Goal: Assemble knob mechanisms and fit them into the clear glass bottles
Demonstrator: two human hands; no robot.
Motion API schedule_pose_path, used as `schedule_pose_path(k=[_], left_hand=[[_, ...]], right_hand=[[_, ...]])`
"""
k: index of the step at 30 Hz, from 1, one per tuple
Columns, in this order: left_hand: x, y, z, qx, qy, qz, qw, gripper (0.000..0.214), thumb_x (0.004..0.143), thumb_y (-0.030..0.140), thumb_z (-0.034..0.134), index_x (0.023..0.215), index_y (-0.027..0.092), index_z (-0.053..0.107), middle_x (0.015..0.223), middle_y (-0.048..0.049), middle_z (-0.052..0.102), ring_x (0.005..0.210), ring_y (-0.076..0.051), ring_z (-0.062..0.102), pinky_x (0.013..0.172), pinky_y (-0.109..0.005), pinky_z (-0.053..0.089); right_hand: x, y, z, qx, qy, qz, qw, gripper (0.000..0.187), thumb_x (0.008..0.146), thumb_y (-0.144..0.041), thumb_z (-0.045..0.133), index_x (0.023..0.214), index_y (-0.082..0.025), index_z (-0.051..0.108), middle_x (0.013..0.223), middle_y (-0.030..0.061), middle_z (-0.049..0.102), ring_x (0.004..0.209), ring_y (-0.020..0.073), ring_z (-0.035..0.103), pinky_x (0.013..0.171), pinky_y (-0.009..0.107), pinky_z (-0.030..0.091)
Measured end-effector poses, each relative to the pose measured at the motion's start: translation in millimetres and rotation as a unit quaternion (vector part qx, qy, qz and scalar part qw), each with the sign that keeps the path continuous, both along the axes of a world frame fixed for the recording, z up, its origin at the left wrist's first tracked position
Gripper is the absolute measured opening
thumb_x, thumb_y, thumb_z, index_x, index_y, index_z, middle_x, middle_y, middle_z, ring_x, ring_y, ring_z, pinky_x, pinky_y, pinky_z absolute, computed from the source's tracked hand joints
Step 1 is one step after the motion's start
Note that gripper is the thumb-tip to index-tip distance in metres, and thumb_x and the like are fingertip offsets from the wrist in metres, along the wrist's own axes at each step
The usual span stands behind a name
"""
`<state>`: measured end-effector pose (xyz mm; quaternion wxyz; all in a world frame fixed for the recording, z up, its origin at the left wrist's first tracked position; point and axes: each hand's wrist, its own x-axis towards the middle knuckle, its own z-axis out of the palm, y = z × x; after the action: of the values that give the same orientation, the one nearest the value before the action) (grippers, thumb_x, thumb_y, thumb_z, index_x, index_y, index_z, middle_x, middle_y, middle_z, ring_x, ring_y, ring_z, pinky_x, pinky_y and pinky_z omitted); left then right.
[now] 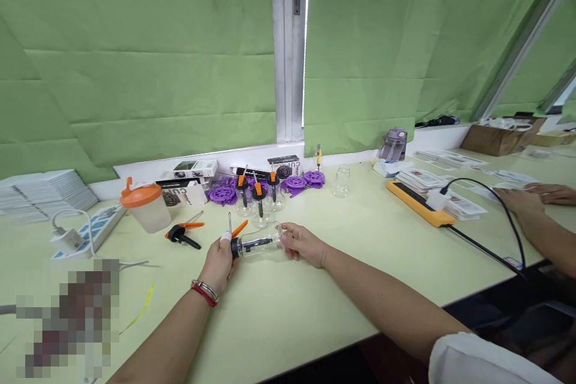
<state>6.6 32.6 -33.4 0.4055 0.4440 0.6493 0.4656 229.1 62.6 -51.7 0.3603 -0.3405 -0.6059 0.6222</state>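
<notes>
A clear glass bottle (261, 246) lies on its side over the pale green table (292, 306), held between both my hands. My left hand (219, 263) is closed around its black pump cap with orange lever (237, 234) at the bottle's left end; a white bandage wraps one fingertip and a red bracelet sits on the wrist. My right hand (303, 243) grips the bottle's base from the right. Just behind stand three upright bottles with orange-and-black pump tops (258, 201). A loose pump head (182, 233) lies to the left.
An orange-lidded plastic cup (146, 204), purple reels (297, 183), small boxes (189, 183), an empty glass bottle (341, 182) and a purple water bottle (393, 144) line the back. A power strip (92, 228) sits left. Another person's hands (526, 198) rest at right by an orange device (416, 203) with cable.
</notes>
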Motion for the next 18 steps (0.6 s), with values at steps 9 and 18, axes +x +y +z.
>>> schedule_pose_path(k=[9, 18], left_hand=[[1.0, -2.3, 6.0, -0.014, -0.026, -0.006, 1.000, 0.030, 0.085, 0.046, 0.033, 0.066, 0.023, 0.036, 0.040, 0.0084, 0.033, 0.028, -0.009, 0.028, 0.029, -0.021, 0.019], [-1.1, -0.8, 3.7, -0.023, -0.032, -0.004, 0.999, 0.029, 0.083, 0.047, 0.034, 0.069, 0.022, 0.040, 0.041, 0.0081, 0.035, 0.029, -0.009, 0.028, 0.030, -0.021, 0.020]], right_hand=[[0.8, -4.6, 6.1, 0.007, 0.018, 0.009, 1.000, 0.076, 0.064, -0.047, 0.075, 0.129, -0.027, 0.042, 0.104, 0.0038, 0.052, 0.054, 0.0036, 0.045, 0.047, 0.019, 0.036], [2.9, -5.8, 6.7, 0.023, 0.013, 0.022, 0.999, 0.070, 0.067, -0.054, 0.070, 0.126, -0.024, 0.046, 0.096, 0.0036, 0.054, 0.056, 0.0050, 0.045, 0.047, 0.020, 0.034]])
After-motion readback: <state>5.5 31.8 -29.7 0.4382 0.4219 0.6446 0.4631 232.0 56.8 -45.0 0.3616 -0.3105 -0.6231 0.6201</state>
